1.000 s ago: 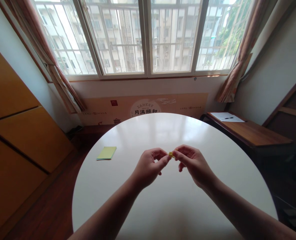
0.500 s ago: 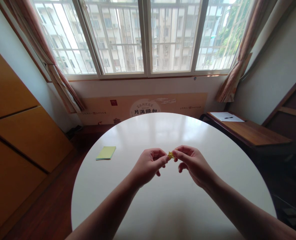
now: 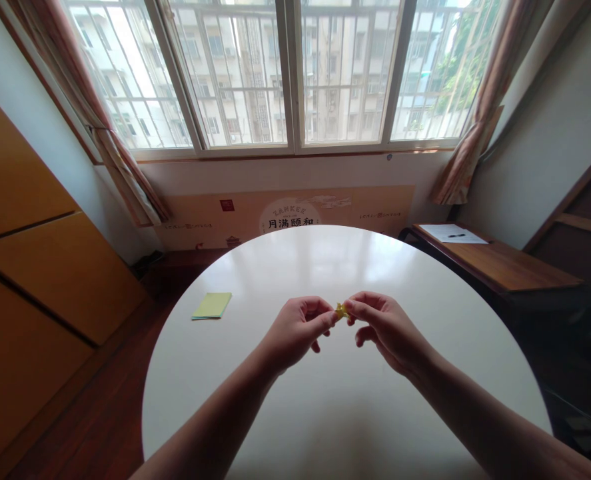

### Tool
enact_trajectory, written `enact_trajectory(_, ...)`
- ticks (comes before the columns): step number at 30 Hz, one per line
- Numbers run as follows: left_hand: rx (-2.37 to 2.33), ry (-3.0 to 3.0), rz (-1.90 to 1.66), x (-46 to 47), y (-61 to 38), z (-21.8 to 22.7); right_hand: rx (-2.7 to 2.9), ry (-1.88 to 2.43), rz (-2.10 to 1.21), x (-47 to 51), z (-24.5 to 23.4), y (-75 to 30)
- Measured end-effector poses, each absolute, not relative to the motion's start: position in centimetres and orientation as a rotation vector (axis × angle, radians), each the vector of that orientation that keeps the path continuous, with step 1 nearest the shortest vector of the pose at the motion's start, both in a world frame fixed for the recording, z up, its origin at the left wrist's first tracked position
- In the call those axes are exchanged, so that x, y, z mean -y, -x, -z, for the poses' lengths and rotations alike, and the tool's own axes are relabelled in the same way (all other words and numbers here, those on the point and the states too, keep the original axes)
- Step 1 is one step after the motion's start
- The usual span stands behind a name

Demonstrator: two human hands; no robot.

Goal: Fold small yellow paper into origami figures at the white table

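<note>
Above the middle of the round white table point(image 3: 320, 267), a small folded piece of yellow paper point(image 3: 342, 311) is pinched between both hands. My left hand point(image 3: 300, 331) grips its left side between thumb and forefinger. On the opposite side, my right hand point(image 3: 386, 327) pinches it the same way, with the lower fingers loosely curled. The fingertips cover part of the paper, so its exact folded shape cannot be made out. A stack of square paper sheets point(image 3: 212, 305), yellow-green on top with a bluish edge below, lies on the table to the left of my hands.
To the right stands a wooden side table point(image 3: 530, 263) with a white sheet point(image 3: 452, 234) and a dark pen point(image 3: 457, 235) on it. A dark-framed chair point(image 3: 575, 220) is behind it. Wooden cabinets point(image 3: 35, 300) flank the left side. Beyond the table is a printed box point(image 3: 195, 213) under the window.
</note>
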State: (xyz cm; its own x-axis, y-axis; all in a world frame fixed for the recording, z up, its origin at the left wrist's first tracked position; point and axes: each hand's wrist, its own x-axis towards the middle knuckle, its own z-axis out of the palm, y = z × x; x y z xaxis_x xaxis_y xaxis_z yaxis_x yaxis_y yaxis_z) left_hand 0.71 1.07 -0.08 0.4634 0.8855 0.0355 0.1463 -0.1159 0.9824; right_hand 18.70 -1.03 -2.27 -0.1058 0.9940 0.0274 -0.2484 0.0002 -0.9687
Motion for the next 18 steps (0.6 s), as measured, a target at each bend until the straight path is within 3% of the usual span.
enact_trajectory(18,-0.925,-1.571,-0.804,-1.2,-0.66,0.26,1.047,0.972,-1.472,0.9,2.35,-18.8)
